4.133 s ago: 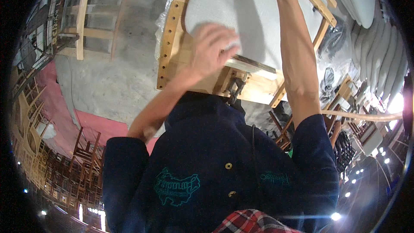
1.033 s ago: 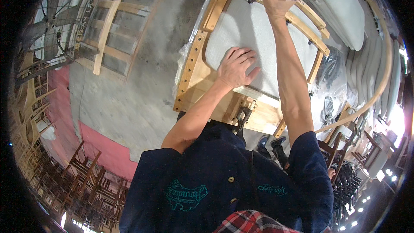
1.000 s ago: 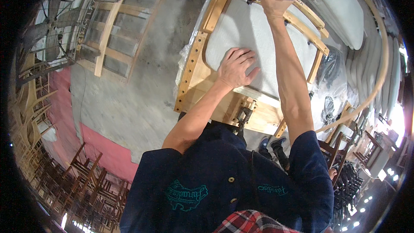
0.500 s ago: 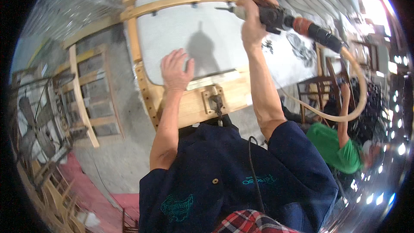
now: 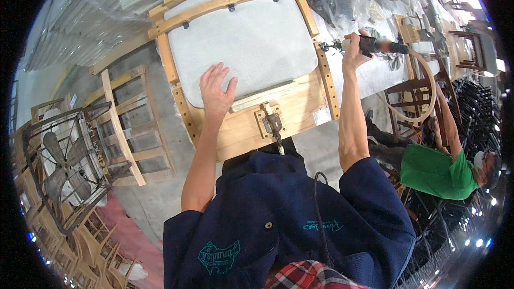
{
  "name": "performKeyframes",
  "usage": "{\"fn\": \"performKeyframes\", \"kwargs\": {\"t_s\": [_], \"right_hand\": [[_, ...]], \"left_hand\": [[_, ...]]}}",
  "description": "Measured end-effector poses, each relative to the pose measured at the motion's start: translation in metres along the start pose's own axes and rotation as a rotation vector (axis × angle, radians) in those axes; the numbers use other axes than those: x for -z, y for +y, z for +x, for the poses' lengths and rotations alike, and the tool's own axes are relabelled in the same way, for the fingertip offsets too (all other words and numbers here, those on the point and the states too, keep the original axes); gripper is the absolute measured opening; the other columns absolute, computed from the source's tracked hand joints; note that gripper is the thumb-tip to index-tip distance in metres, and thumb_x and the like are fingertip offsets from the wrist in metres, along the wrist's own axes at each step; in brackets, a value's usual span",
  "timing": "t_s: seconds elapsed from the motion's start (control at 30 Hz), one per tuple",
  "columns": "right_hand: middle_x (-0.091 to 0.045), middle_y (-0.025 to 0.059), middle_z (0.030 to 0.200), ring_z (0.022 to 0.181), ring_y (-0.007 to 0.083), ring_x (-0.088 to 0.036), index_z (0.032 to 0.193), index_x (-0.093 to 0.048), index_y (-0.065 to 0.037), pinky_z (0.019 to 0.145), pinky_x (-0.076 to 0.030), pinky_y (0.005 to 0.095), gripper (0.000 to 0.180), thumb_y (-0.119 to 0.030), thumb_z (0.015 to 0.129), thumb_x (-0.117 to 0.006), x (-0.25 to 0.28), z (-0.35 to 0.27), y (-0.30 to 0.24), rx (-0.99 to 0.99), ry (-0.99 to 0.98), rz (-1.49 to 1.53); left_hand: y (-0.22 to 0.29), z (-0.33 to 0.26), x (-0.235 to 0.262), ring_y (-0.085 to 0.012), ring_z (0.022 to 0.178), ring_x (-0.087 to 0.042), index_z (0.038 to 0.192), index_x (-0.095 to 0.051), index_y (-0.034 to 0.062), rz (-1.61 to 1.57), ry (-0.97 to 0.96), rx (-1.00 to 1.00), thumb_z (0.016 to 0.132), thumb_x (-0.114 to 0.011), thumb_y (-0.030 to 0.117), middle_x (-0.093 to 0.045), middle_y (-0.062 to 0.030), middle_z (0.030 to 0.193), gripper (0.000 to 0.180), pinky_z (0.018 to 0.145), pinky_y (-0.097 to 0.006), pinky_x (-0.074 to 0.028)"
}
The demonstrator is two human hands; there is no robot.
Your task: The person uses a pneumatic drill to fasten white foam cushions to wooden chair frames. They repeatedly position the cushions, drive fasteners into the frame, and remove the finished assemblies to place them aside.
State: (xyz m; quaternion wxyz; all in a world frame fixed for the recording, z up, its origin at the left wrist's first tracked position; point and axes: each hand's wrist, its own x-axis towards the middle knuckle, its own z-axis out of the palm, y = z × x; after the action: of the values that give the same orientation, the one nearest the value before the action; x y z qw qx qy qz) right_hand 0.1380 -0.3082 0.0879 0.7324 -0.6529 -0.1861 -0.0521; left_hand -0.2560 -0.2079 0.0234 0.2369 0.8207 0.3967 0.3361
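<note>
Pressing flat grey pad, wooden frame

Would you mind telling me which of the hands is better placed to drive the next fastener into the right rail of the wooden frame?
The right hand: it already grips the power tool, tip at the frame's right rail. The left hand lies flat on the grey seat panel, probably steadying it.
</note>
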Motion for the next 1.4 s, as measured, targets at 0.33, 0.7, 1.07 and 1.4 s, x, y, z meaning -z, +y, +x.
{"fn": "performKeyframes", "kwargs": {"t_s": [0.33, 0.7, 1.07, 1.4], "right_hand": [[-0.069, 0.0166, 0.105, 0.105, 0.0271, -0.065, 0.131, -0.059, 0.005, 0.097, -0.049, 0.0409, 0.071, -0.039, 0.083, -0.086, 0.051, -0.065, -0.033, 0.137, -0.339, -0.797], [-0.071, 0.0167, 0.102, 0.097, 0.0209, -0.067, 0.121, -0.064, 0.008, 0.085, -0.053, 0.0372, 0.068, -0.054, 0.095, -0.068, 0.166, -0.336, -0.061, -0.767, -0.97, -0.638], [-0.057, 0.0031, 0.071, 0.056, 0.015, -0.054, 0.12, -0.06, -0.002, 0.052, -0.043, 0.0306, 0.058, -0.057, 0.101, -0.057, 0.175, -0.328, -0.024, -1.157, -1.041, -0.461], [-0.067, 0.0346, 0.112, 0.108, 0.046, -0.065, 0.136, -0.046, 0.011, 0.095, -0.05, 0.0472, 0.082, -0.056, 0.091, -0.065, 0.141, -0.316, -0.111, -0.566, -1.018, -0.878]], "left_hand": [[0.026, -0.063, 0.05, -0.0279, 0.106, -0.07, 0.107, -0.076, 0.0018, -0.287, 0.036, 0.325, 0.093, -0.073, 0.018, -0.076, -0.0137, 0.106, 0.022, 0.094, -0.037, -0.054], [0.038, -0.184, 0.053, -0.0167, 0.093, -0.074, 0.109, -0.078, 0.0036, -0.502, -0.044, 0.607, 0.095, -0.073, 0.022, -0.079, -0.0108, 0.099, 0.023, 0.085, -0.029, -0.055], [0.065, -0.169, 0.069, -0.0144, 0.092, -0.074, 0.112, -0.076, 0.0019, -0.549, -0.112, 0.641, 0.097, -0.071, 0.024, -0.079, -0.0096, 0.099, 0.027, 0.084, -0.028, -0.056], [0.034, -0.152, 0.043, -0.0182, 0.112, -0.064, 0.143, -0.05, -0.0048, -0.915, -0.017, 0.816, 0.101, -0.068, 0.021, -0.068, -0.0126, 0.122, 0.053, 0.099, -0.029, -0.05]]}}
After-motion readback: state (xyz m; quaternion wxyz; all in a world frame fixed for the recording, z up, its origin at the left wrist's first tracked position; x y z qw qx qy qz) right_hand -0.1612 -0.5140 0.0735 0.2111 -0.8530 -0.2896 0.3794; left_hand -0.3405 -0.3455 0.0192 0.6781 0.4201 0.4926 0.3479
